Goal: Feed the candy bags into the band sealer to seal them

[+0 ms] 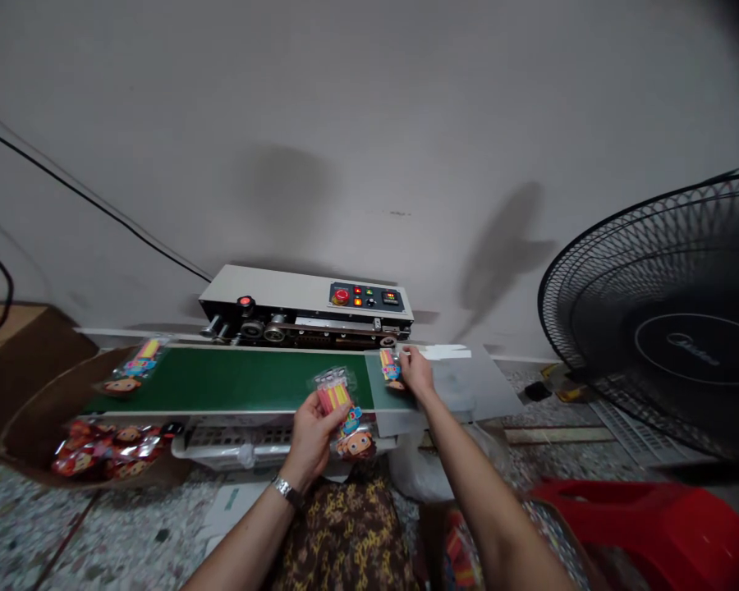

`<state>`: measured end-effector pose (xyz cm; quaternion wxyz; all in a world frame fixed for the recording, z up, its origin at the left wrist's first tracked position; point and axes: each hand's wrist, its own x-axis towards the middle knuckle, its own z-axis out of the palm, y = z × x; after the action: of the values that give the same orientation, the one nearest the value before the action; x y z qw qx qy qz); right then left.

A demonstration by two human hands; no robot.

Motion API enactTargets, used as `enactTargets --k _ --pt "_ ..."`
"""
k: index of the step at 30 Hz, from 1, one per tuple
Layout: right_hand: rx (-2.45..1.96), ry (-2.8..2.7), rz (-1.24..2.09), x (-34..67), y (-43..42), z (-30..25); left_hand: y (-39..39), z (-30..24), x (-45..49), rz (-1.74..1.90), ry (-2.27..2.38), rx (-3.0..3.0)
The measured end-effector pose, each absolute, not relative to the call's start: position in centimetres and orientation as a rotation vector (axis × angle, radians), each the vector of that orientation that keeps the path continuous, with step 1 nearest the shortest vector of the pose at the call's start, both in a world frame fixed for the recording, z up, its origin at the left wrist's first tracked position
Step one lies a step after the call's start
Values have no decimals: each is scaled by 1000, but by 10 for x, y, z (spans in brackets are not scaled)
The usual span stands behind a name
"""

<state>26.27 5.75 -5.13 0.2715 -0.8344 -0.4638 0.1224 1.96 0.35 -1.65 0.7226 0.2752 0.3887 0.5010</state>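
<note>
My left hand (313,435) is closed on a clear plastic packet (345,410) with pink and yellow sticks and a cartoon face card, held over the near edge of the green conveyor belt (234,382). Farther right, my right hand (416,371) pinches the side of a second similar packet (390,367), which lies by the entry end of the sealing machine (301,295). At the belt's left end rests another packet (136,367). Lit buttons and a display show on the machine's control panel (367,297).
A cardboard box (21,427) with several packets (107,447) stands below the belt's left end. Under the belt is a white basket (234,447). To the right are a large black fan (658,328) and a red plastic stool (646,525).
</note>
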Motion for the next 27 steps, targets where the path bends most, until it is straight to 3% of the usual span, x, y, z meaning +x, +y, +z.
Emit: enactTargets --k 3,7,10,18,24,27 --pt "-1972 -1400 384 237 45 -38 4 -14 21 1118 803 554" --pt "-1559 -1496 830 200 19 -20 5 -14 22 1136 724 504" --pt "-1478 -1484 963 176 4 -12 5 -16 25 1182 755 528" --pt "-1611 -1232 649 191 6 -24 5 -14 24 1195 802 505" --pt "-2232 -1114 341 279 31 -44 7 -20 18 1153 792 423" --pt "-2313 -1117 320 293 45 -51 6 -20 17 1132 789 436"
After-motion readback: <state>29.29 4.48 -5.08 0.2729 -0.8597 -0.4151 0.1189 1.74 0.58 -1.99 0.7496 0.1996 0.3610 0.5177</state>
